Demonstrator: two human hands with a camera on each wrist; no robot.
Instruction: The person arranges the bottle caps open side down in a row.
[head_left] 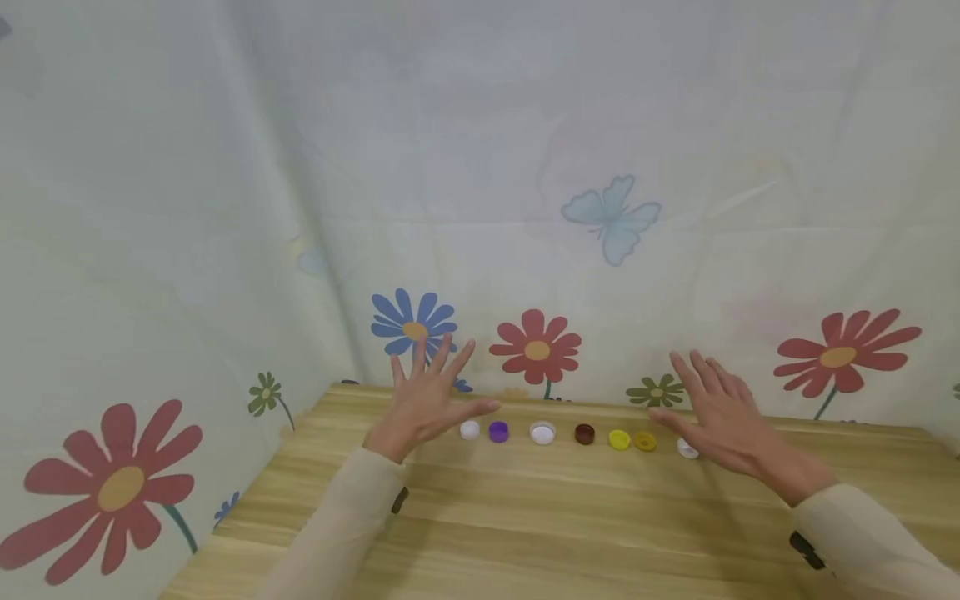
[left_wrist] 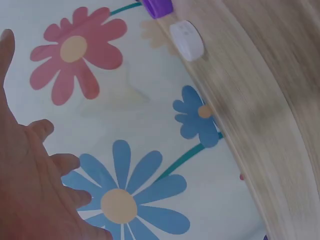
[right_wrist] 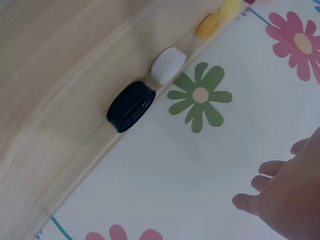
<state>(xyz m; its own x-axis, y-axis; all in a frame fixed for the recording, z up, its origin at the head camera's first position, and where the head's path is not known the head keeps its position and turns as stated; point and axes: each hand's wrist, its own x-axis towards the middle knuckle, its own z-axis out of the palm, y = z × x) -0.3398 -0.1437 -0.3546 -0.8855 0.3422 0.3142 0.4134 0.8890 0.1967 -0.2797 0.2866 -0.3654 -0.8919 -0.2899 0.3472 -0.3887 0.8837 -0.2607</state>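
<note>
Small round plastic caps stand in a row along the back of the wooden table. From the left come a white cap, a purple cap, a wider white cap, a dark brown cap, a yellow cap, an amber cap and another white cap. A black cap shows in the right wrist view; my right hand hides it in the head view. My left hand, fingers spread, hovers near the row's left end. Above its right end is my right hand, fingers extended, holding nothing.
The wooden table reaches back to a pale cloth backdrop printed with flowers and a butterfly. On the left, more of this cloth hangs along the table's side. Dark straps show under both sleeves.
</note>
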